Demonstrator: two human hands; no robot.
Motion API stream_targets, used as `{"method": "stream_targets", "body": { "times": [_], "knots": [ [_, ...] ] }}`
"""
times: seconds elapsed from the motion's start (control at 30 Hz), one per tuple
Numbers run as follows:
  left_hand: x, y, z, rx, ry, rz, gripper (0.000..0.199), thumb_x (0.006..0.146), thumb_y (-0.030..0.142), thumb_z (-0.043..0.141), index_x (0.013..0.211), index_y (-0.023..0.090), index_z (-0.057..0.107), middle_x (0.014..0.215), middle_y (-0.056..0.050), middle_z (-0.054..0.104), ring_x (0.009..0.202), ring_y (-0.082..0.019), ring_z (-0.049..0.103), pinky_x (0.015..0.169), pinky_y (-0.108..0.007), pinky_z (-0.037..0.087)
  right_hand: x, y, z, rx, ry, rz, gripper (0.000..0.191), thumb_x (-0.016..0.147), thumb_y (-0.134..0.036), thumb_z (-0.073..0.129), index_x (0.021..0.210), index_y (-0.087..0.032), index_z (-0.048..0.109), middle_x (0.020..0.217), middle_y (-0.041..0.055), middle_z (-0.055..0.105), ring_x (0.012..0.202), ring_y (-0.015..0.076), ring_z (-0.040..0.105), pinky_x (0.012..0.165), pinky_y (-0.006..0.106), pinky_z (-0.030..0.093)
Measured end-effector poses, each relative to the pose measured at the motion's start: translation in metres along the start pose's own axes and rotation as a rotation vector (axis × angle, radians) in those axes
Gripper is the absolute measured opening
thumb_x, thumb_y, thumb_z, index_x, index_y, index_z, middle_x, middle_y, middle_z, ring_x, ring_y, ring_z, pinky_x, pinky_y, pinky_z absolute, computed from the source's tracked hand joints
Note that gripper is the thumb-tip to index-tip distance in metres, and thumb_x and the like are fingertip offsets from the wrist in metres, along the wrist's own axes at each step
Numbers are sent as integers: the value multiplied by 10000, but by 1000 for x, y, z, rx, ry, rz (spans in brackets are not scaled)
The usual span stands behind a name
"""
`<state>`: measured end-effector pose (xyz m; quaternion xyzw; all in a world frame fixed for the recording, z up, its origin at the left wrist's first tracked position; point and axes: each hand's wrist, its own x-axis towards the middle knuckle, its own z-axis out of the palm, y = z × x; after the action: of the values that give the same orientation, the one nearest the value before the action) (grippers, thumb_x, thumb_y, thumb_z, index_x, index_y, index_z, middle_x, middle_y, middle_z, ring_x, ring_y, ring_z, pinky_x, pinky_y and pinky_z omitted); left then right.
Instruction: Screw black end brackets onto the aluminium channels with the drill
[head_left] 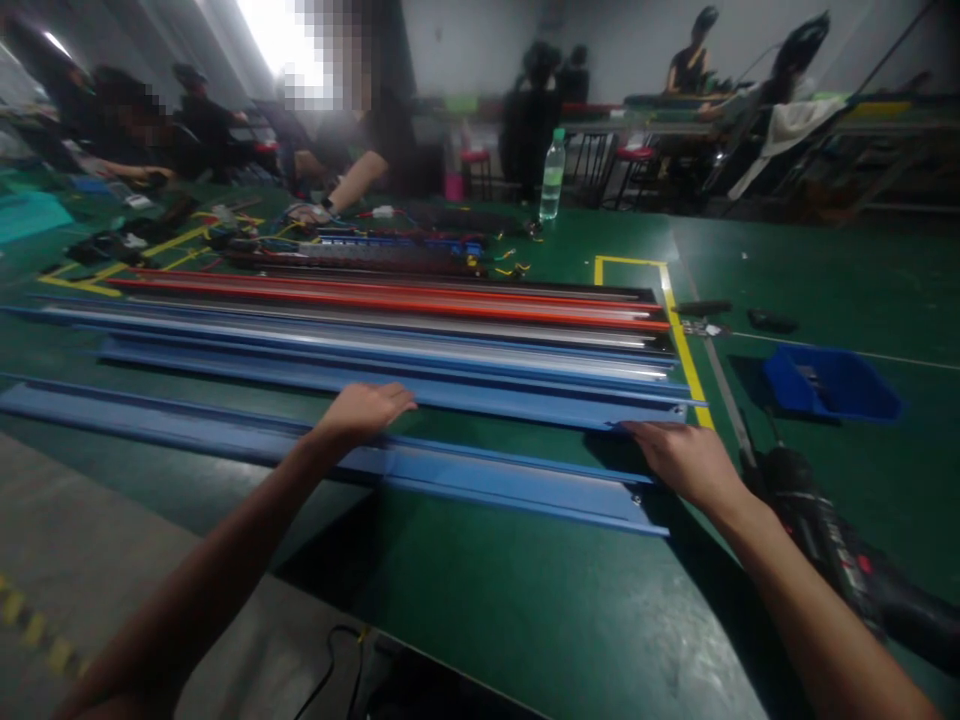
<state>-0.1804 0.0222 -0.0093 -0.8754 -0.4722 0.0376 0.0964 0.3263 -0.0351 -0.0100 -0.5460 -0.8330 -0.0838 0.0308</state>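
Note:
Several long metal profiles lie side by side across the green table. My left hand (369,408), fingers bent together, is at the near edge of a long blue profile (480,392); what its fingertips grip is hard to make out. At the right end of that same blue profile, my right hand (679,455) pinches its near edge. Closer to me lies another blue profile (510,485), under my left wrist. Beyond my hands are a blue-edged silvery profile (420,348) and a red-edged profile (450,298).
A blue tray (832,383) with small parts is at the right, near a black power drill (817,530). A water bottle (552,178) stands at the far edge. Wired parts (360,255) lie behind the profiles, beside a person's hand (307,214). Other people are farther back.

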Motion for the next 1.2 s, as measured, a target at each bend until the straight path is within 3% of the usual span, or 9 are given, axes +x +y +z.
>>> {"method": "stream_targets", "body": {
  "times": [0.2,0.37,0.5,0.73,0.87,1.0,1.07,1.2],
  "knots": [
    [3,2,-1,-32,8,-79,455,1085,426,386,1299,231,738,1232,-110,769,948,-251,747,680,-310,505,7,4,1,-15,-15,21,387,970,-178,536,1248,-205,803,1012,112,835,805,279,794,663,318,571],
    [3,8,2,9,-19,-147,442,1072,328,400,1396,208,676,1343,-149,726,869,-244,762,639,-313,508,13,6,2,1,-20,54,410,959,-196,535,1277,-209,793,1028,122,833,834,309,797,674,352,588],
    [1,11,7,19,14,-190,464,1062,286,399,1458,214,628,1416,-153,691,940,-255,778,654,-305,539,15,9,5,9,-7,58,432,959,-189,528,1315,-197,773,1074,129,827,881,333,802,684,382,602],
    [-2,16,0,-57,152,-234,403,1060,303,445,1360,217,701,1342,-128,740,1031,-270,771,746,-329,580,13,8,8,46,43,61,404,983,-246,561,1338,-208,749,1173,127,806,926,336,797,743,406,620],
    [-9,21,-10,-37,208,-255,442,1086,314,387,1322,132,712,1214,-201,769,901,-276,774,708,-357,572,12,7,-3,192,64,91,476,1029,-343,539,1462,-176,645,1268,131,774,1057,324,773,881,425,620],
    [-24,38,-22,17,293,-88,425,1086,359,423,1188,124,762,1112,-182,794,886,-279,761,741,-382,555,6,16,-28,234,101,122,428,1029,-249,471,1371,-156,710,1289,139,760,1162,314,728,997,426,579],
    [-33,54,-26,27,301,93,415,1079,372,443,1188,128,761,1164,-164,790,998,-308,748,821,-422,549,1,26,-42,201,125,256,447,993,-185,467,1358,-138,721,1263,165,764,1135,329,734,980,426,578],
    [-47,83,-22,10,310,207,533,1034,493,515,1337,92,688,1273,-195,746,1105,-362,707,948,-507,519,-8,51,-61,238,105,578,513,927,-125,497,1407,-70,672,1223,197,774,1099,347,748,948,410,573]
  ]
}}
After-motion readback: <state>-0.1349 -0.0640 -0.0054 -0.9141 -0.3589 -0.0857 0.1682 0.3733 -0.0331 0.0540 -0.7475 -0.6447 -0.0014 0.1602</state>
